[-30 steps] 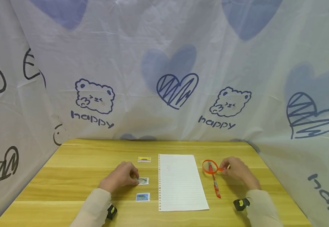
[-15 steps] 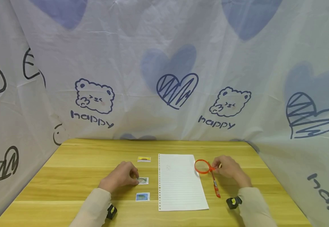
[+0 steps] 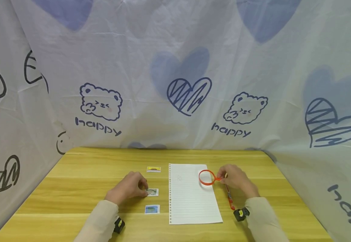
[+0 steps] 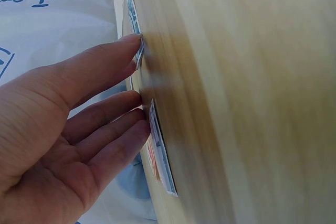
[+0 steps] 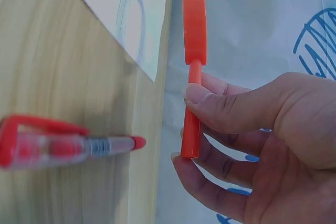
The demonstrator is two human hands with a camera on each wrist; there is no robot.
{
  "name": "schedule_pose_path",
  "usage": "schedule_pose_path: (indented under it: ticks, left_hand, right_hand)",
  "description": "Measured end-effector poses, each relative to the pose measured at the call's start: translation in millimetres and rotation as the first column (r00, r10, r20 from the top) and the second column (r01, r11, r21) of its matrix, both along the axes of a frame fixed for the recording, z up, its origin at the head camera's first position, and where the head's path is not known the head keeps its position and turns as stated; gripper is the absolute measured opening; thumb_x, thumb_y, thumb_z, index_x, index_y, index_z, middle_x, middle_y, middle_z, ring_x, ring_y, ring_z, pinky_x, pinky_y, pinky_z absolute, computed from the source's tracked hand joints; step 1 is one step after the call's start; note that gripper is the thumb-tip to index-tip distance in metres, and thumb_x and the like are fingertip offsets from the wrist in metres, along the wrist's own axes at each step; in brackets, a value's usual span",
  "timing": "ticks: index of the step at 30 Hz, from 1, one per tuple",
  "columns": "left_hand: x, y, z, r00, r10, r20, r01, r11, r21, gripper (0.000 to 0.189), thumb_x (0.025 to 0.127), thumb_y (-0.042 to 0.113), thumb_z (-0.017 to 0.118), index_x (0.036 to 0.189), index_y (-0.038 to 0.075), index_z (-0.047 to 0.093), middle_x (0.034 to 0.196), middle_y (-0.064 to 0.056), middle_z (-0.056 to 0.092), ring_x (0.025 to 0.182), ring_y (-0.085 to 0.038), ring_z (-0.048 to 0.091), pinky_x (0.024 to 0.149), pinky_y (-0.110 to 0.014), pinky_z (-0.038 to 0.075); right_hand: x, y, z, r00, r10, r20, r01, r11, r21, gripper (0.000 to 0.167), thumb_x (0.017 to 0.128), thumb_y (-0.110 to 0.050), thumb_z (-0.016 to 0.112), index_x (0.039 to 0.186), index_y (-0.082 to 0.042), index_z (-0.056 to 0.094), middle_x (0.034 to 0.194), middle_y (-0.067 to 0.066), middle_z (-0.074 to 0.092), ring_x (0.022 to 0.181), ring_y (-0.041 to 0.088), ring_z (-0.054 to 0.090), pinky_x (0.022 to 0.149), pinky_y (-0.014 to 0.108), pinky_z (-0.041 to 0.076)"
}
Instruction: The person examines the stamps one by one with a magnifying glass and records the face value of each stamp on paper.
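Note:
Between the fingertips of my right hand [image 3: 235,176] is the slim handle of a red-rimmed magnifying glass [image 3: 206,184]. Its ring overlaps the right edge of a lined paper sheet [image 3: 190,208] in the head view. The right wrist view shows the magnifying glass [image 5: 194,22] edge-on, raised above the table. With thumb and index finger, my left hand [image 3: 128,188] pinches the left edge of a postage stamp [image 3: 153,192], the middle one of a column. A yellow stamp [image 3: 153,169] lies behind it and a blue stamp [image 3: 152,209] in front.
A red pen [image 3: 230,199] lies right of the paper, partly hidden by my right hand. Beneath the lower fingers in the left wrist view lies another stamp [image 4: 164,156], hidden from the head view. A printed curtain [image 3: 151,111] hangs behind the table's back edge.
My right hand has carried the magnifying glass leftward, from over the pen to over the paper's right edge. The left hand and stamps have stayed put.

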State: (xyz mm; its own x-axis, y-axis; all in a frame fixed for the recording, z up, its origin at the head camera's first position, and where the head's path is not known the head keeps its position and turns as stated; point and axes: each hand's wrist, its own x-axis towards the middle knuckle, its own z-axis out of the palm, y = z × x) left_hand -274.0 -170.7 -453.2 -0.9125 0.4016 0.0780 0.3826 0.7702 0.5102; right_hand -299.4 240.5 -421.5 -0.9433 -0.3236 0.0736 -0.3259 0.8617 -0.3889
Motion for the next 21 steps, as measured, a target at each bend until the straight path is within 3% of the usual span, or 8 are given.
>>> schedule_pose_path:
  ticks: [5, 13, 21]
  left_hand:
    - [-0.6, -0.6, -0.4, 1.000, -0.005, -0.003, 0.005, 1.000, -0.003, 0.013, 0.077, 0.012, 0.090, 0.086, 0.010, 0.081, 0.102, -0.006, 0.080, 0.093, -0.018, 0.069, 0.083, -0.038, 0.057]
    - [0.2, -0.3, 0.2, 1.000, 0.003, 0.007, -0.003, 1.000, -0.001, 0.013, 0.077, 0.012, 0.090, 0.086, 0.010, 0.081, 0.102, -0.006, 0.080, 0.094, -0.019, 0.070, 0.085, -0.040, 0.058]
    - [0.6, 0.0, 1.7, 1.000, 0.002, 0.011, -0.002, 1.000, -0.003, 0.012, 0.078, 0.012, 0.090, 0.086, 0.010, 0.081, 0.099, -0.004, 0.079, 0.085, -0.015, 0.064, 0.079, -0.035, 0.055]
  right_hand:
    - [0.0, -10.6, 0.2, 1.000, -0.012, 0.008, 0.012, 1.000, -0.001, 0.018, 0.081, 0.005, 0.078, 0.081, -0.011, 0.070, 0.083, 0.000, 0.070, 0.075, 0.013, 0.056, 0.070, 0.032, 0.047]
    - [-2.1, -27.6, -1.2, 0.998, 0.048, -0.031, -0.048, 0.999, 0.000, 0.020, 0.079, 0.005, 0.079, 0.078, -0.013, 0.070, 0.081, -0.002, 0.071, 0.079, 0.014, 0.061, 0.073, 0.034, 0.050]
    - [-3.3, -44.6, -2.4, 0.997, 0.074, -0.026, -0.074, 0.997, -0.003, 0.019, 0.079, 0.007, 0.077, 0.079, -0.011, 0.071, 0.080, 0.001, 0.071, 0.077, 0.014, 0.059, 0.072, 0.032, 0.049]
